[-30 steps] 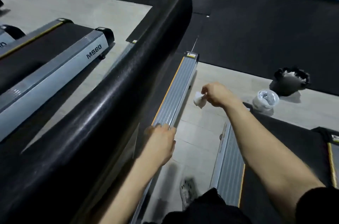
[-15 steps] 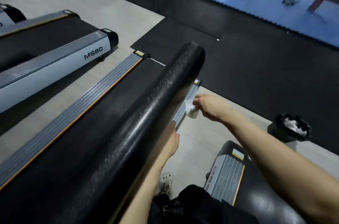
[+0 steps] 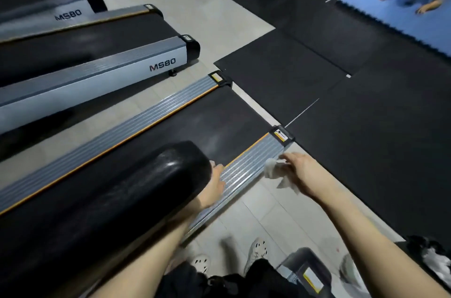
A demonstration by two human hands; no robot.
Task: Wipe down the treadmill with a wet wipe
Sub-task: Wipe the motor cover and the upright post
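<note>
The treadmill (image 3: 207,126) runs from lower left to upper right, with a black belt and grey ribbed side rails edged in orange. Its thick black handrail (image 3: 136,190) crosses the lower left and hides part of my left hand. My right hand (image 3: 299,173) holds a crumpled white wet wipe (image 3: 274,170) against the outer edge of the right side rail (image 3: 246,165), near the rail's far end cap. My left hand (image 3: 216,186) rests flat on the same rail, closer to me.
Other treadmills marked MS80 (image 3: 97,78) stand to the left. Black rubber mats (image 3: 341,90) cover the floor ahead, with a person on a blue mat (image 3: 402,19) at the top right. A bin with white waste (image 3: 432,256) sits at the lower right. My feet stand on pale tiles.
The view has swung left, showing more of the belt. My right hand with the wipe has stayed at the right rail's far end, and my left hand still rests on the rail.
</note>
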